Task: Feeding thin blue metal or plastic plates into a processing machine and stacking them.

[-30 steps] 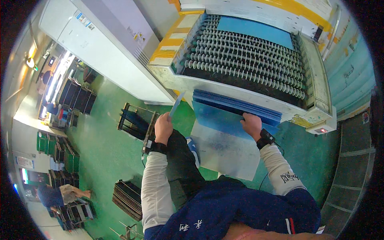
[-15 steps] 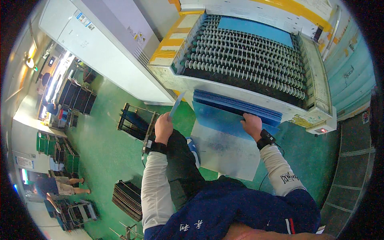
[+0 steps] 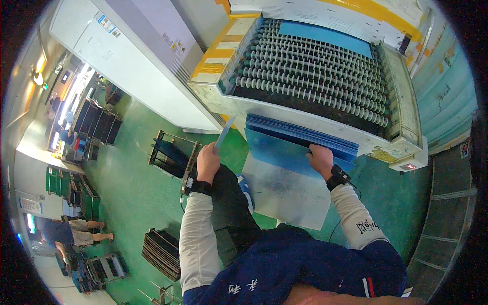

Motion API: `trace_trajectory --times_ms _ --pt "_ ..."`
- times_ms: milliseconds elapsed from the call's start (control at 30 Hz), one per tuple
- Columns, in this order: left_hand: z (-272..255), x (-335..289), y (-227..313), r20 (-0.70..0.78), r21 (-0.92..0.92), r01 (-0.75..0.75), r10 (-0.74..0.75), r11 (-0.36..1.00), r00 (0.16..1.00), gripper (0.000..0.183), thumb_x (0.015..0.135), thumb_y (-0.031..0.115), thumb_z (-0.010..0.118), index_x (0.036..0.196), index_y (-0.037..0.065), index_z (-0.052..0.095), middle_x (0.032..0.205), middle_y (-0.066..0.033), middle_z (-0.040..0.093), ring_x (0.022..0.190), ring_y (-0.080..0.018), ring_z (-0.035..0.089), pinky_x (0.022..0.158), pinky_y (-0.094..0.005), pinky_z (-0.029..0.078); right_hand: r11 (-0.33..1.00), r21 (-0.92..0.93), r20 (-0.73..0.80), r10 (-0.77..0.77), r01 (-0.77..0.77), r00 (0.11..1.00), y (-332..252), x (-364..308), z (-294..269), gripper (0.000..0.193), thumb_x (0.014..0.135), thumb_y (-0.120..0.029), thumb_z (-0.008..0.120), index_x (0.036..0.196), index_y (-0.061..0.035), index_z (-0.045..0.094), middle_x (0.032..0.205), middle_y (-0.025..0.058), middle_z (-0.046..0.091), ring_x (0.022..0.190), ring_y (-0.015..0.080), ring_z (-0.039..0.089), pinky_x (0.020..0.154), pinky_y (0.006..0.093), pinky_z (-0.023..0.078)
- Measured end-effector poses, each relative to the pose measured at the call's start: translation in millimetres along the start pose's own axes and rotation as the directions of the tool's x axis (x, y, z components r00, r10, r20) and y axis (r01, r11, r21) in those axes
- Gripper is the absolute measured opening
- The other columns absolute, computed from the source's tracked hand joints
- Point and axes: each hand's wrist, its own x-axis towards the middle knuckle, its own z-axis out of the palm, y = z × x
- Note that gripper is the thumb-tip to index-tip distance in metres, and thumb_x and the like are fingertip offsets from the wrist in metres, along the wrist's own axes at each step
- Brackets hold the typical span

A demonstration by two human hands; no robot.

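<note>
My left hand (image 3: pixel 208 161) is closed around a thin, flat, pale-blue piece (image 3: pixel 224 133) with a pointed end, which sticks up from the fist; its kind I cannot make out. To the right, my right hand (image 3: pixel 321 161) pinches the top edge of the front blue panel (image 3: pixel 277 152). Behind that panel leans a stack of blue panels (image 3: pixel 300 133), upright against the front of a roller conveyor (image 3: pixel 310 76). One more blue sheet (image 3: pixel 325 39) lies flat on the far rollers. Both wrists wear black bands with small devices.
A pale board (image 3: pixel 290 195) extends below the panels. Near my left leg stands a black rack (image 3: pixel 170 155); a stack of dark boards (image 3: pixel 161 254) sits lower left. A tall white cabinet (image 3: pixel 127 61) flanks the conveyor. At far left is another person (image 3: pixel 61 231). Dark framed panels (image 3: pixel 442 218) line the right.
My hands have stayed in place with the same holds. The blue sheet on the rollers has slid slightly farther away. The person at far left has shifted a little.
</note>
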Motion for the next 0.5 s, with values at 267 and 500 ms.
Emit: trace_trajectory --times_ms 267,500 --pt "0.3 -1.3 -1.1 -0.042 0.005 -0.036 0.036 0.999 0.998 0.026 0.094 0.017 0.053 0.115 0.009 0.066 0.105 -0.0169 0.066 0.1 -0.039 0.061 0.084 -0.0486 0.049 1.0 -0.002 -0.002 -0.011 0.011 1.0 -1.1 0.0 -0.7 0.022 0.079 -0.024 0.072 0.087 -0.0064 0.061 0.082 0.0148 0.066 0.08 0.0375 0.064 0.068 0.049 0.05" --pt "-0.4 -1.8 1.0 -0.04 -0.019 -0.026 0.025 0.999 0.999 0.026 0.093 0.017 0.054 0.115 0.009 0.067 0.105 -0.0172 0.066 0.1 -0.0391 0.061 0.084 -0.0484 0.049 1.0 0.007 -0.025 -0.018 0.018 1.0 -1.8 -0.8 -1.2 0.023 0.079 -0.024 0.072 0.088 -0.0061 0.061 0.083 0.0154 0.066 0.081 0.0378 0.064 0.068 0.0492 0.05"
